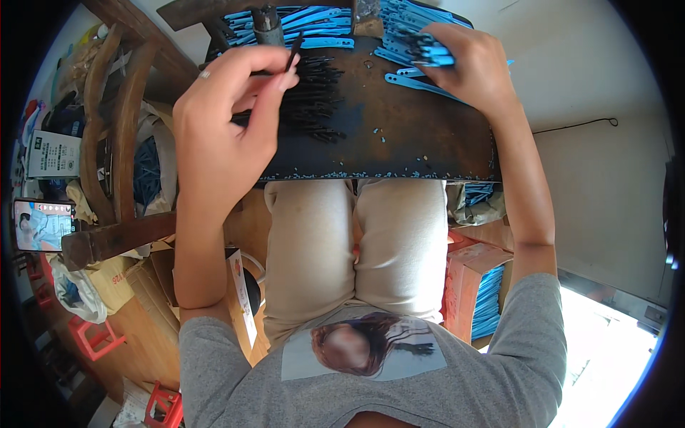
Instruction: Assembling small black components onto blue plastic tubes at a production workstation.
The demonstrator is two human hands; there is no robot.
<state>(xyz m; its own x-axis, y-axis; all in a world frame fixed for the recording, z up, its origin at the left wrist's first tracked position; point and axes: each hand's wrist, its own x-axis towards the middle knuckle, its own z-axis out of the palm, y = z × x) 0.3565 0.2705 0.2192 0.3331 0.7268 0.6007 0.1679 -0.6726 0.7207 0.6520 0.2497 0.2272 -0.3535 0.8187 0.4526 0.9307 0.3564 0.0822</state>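
Observation:
Between the thumb and forefinger of my left hand (235,114) is a thin black strip (293,53), held upright over the table's left side. Beside and under that hand lies a heap of slim black pieces (317,96). My right hand (474,68), at the far right of the dark table (414,153), is closed around a bundle of flat blue strips (437,55) with dark ends towards the middle. Several loose blue strips (417,84) with small holes rest below it. More blue strips (325,20) are piled along the far edge.
A dark bar with metal posts (267,28) crosses the table's far side. Small blue scraps (378,132) dot the tabletop. A wooden frame (128,128) and a lit phone (43,225) are at left. A carton of blue strips (485,307) stands right of my legs.

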